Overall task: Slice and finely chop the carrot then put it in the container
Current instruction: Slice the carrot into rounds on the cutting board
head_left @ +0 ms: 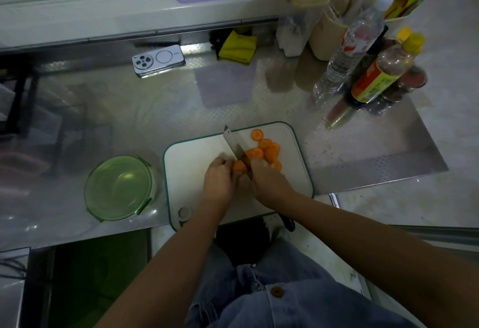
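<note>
Holding the carrot (239, 166) stub on the white cutting board (191, 172), the left hand (219, 180) has its grip clamped on it, while the right hand (269, 180) is closed around the knife (234, 146), blade against the stub. Cut carrot slices (267, 150) lie just right of the blade. Left of the board on the worktop (129, 110), the green glass container (118, 188) holds nothing.

Glossy steel counter (129, 110), matt white plastic board (186, 161), translucent green glass container (118, 187), shiny metal blade (234, 143).
</note>
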Demonstrator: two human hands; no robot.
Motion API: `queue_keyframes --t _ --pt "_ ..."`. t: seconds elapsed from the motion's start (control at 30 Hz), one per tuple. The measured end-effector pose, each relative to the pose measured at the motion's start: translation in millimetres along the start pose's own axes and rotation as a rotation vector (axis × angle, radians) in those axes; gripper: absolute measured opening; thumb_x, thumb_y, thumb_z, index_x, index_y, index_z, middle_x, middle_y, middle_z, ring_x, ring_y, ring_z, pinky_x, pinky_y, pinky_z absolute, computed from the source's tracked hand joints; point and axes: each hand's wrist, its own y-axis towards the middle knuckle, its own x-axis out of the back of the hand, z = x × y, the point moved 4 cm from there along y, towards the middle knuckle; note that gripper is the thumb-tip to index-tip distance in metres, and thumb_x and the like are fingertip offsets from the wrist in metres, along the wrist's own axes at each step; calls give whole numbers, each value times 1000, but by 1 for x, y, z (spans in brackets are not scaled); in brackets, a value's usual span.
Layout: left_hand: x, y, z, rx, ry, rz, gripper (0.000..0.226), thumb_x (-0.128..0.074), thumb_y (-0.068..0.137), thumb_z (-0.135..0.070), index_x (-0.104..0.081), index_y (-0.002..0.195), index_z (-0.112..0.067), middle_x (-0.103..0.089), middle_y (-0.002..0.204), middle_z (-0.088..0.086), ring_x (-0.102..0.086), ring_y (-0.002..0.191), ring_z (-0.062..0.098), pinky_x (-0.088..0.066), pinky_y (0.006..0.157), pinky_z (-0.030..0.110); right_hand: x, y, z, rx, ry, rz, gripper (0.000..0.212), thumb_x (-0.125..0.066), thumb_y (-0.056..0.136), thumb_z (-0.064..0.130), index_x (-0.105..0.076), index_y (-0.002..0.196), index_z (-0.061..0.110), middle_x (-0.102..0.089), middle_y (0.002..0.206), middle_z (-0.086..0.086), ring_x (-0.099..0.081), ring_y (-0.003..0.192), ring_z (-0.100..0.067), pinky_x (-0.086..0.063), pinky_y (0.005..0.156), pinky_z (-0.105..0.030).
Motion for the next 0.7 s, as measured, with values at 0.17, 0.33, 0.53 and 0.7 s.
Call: queue_keyframes --t 0.17,0.33,0.53,0.7 --pt "3 0 3 53 -19 -3 28 -65 86 -28 -69 107 -10 -61 101 13 -58 92 30 -40 75 31 5 10 2 0 -1 -37 30 -42 94 16 -42 121 2 -58 102 -18 -56 87 -36 -31 61 -34" --pt "6 -1 7 204 -114 -30 37 -70 83 -36 -67 114 -16 -64 109 9 -60 100 27 -43 82 30 19 8 2 -9 -13 -62 35 -43 94 15 -39 126 3 -56 89 -13 -53 72 -31 -30 58 -32" --pt "4 -5 8 224 -167 -35 35 -66 87 -35 -65 116 -17 -63 115 8 -61 101 23 -42 84 26 31 2 11 36 4 -47 30 -44 93 14 -41 120 4 -47 83 -5 -42 68 -21 -21 48 -29" --pt "4 -5 1 246 -170 -62 31 -68 86 -30 -67 109 -10 -66 106 12 -62 95 28 -44 80 31 29 -5 9 -16 -49 17 41 -45 93 17 -37 130 5 -58 105 -18 -55 83 -34 -33 62 -32"
